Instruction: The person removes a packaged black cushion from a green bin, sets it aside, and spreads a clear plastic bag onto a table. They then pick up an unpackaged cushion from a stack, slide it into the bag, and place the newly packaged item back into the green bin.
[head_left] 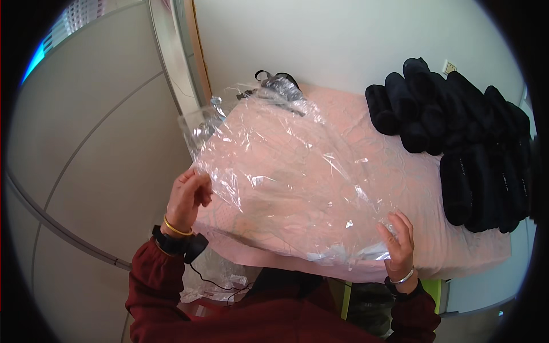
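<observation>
A large clear plastic bag (286,166), thin and crinkled, spreads across the middle of the view above a pink cloth-covered surface. My left hand (191,197) has its fingers closed on the near left edge of this bag. At the bag's near right side is my right hand (399,243), its thumb and fingers apart, touching or very close to the plastic. Whether any film is caught between those fingers is hard to see.
Several rolled black fabric bundles (434,108) are piled at the far right of the pink bedspread (394,177). A black strapped item (283,83) lies at the back, partly behind the bag. More clear plastic (214,277) hangs below the near edge. Panelled doors (97,143) stand at left.
</observation>
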The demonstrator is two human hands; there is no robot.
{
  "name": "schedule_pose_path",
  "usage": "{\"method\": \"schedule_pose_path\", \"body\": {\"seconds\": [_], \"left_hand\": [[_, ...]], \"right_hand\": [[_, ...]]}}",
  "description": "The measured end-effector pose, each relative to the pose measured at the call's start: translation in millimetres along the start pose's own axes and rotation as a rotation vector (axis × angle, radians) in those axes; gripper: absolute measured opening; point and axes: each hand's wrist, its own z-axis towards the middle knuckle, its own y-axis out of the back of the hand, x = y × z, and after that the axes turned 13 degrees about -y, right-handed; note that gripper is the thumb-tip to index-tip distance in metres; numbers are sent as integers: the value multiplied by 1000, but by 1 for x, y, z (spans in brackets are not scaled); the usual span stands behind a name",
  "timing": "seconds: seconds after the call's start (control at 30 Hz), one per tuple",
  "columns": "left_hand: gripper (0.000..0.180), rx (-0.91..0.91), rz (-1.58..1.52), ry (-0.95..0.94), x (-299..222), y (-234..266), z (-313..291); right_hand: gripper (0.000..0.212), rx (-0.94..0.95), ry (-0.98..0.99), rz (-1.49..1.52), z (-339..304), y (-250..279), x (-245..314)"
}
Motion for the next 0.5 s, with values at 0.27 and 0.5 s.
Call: {"method": "schedule_pose_path", "body": {"seconds": [0.27, 0.5], "left_hand": [[26, -66, 82, 482, 48, -4, -59], [20, 43, 618, 176, 41, 33, -62]], "right_hand": [[49, -77, -346, -143, -20, -16, -41], [44, 59, -1156, 975, -63, -7, -14]]}}
